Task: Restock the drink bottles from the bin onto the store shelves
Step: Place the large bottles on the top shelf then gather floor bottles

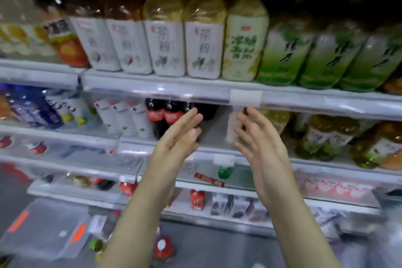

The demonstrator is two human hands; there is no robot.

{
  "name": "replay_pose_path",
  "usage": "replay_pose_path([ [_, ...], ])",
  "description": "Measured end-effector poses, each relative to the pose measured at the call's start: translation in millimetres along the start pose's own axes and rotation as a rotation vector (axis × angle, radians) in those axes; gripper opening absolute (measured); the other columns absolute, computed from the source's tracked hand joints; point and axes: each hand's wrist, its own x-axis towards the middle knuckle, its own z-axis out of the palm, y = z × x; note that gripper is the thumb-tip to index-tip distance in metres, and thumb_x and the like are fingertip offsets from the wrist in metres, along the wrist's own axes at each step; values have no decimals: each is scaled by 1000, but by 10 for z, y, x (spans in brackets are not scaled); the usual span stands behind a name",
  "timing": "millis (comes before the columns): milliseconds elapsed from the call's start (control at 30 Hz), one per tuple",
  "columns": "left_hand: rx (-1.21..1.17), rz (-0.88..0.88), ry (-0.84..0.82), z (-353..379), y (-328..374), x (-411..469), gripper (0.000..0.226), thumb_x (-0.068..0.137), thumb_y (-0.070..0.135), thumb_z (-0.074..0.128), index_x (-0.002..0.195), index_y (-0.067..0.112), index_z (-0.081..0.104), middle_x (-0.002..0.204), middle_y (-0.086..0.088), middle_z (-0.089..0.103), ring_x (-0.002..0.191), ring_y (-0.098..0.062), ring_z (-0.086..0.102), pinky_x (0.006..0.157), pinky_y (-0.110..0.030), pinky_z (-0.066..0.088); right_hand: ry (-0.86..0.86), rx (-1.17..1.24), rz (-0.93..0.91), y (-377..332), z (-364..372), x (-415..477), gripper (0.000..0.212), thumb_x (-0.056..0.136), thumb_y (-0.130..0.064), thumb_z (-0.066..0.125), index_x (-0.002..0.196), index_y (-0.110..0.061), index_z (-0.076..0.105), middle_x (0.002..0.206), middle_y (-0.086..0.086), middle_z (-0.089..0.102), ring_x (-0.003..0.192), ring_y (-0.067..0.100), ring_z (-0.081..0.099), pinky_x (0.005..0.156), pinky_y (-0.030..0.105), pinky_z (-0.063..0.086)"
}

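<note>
My left hand point(180, 135) and my right hand point(256, 137) are raised side by side in front of the middle shelf point(165, 143), palms facing each other, fingers spread, holding nothing. Between them is a gap in the row of bottles. Dark cola bottles point(165, 117) with red labels stand just left of my left hand. A pale bottle point(232, 126) stands behind my right fingers, partly hidden. The clear bin point(43, 228) sits on the floor at lower left, with a red-capped bottle point(163, 246) near it below my arms.
Large tea bottles point(204, 35) with white and green labels fill the upper shelf. Yellow-green bottles point(326, 135) stand right of the gap. Lower shelves hold small cans and cartons point(198, 200). A white price tag point(245, 98) hangs on the shelf rail above my hands.
</note>
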Motion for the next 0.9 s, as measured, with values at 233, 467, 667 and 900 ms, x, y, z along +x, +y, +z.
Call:
replay_pose_path([
  [233, 7, -133, 126, -690, -113, -769, 46, 80, 37, 63, 125, 35, 58, 128, 12, 64, 122, -10, 58, 105, -36, 43, -48, -32, 174, 440, 377, -678, 33, 87, -43, 64, 119, -38, 60, 126, -13, 66, 117, 4, 61, 95, 29, 47],
  [467, -12, -215, 266, -829, -122, -1576, 44, 83, 30, 64, 127, 30, 57, 127, 11, 65, 121, -11, 58, 107, -36, 42, -133, -63, 282, 625, 347, -1286, 37, 81, -47, 58, 117, -38, 60, 126, -13, 66, 124, 7, 57, 110, 36, 41],
  [667, 62, -294, 311, -796, -172, -2247, 39, 87, 31, 62, 125, 31, 59, 125, 14, 65, 123, -10, 57, 105, -34, 43, -152, -69, 430, 831, 162, -1828, 38, 83, -53, 65, 118, -38, 61, 128, -13, 65, 126, 9, 55, 107, 33, 41],
  [900, 48, -385, 434, -1066, -277, -2828, 29, 95, 24, 55, 123, 32, 61, 122, 15, 67, 120, -7, 58, 106, -35, 42, -231, -115, 562, 1153, 362, -2340, 42, 93, -44, 49, 133, -32, 56, 130, -12, 63, 124, 8, 55, 103, 33, 41],
])
